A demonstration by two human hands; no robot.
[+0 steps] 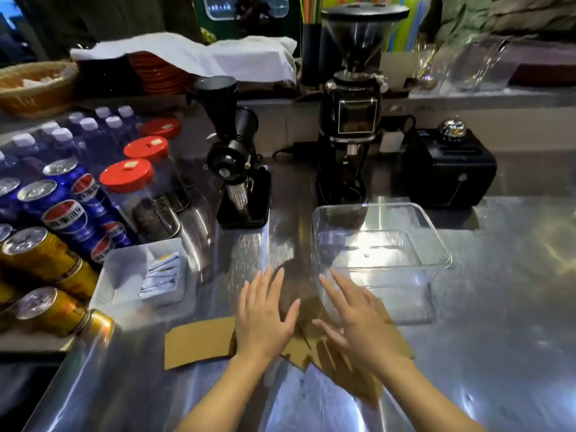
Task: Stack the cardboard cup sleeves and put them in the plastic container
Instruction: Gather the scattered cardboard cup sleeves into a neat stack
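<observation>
Sleeves (199,341) lie scattered flat on the steel surface (498,353), fanned loosely in front of the person, nothing squared into a stack yet. Both hands hover palm-down over them, fingers spread and gripping nothing: left hand (265,322) over the middle of the spread, right hand (358,325) over the right side, just in front of the clear plastic container (436,244), which stands empty. So it's early: stacking and loading are both left to do. As for writing, the blue cans (65,216) at left carry the Pepsi globe with Chinese characters; the gold cans (40,254) are too blurred to read
</observation>
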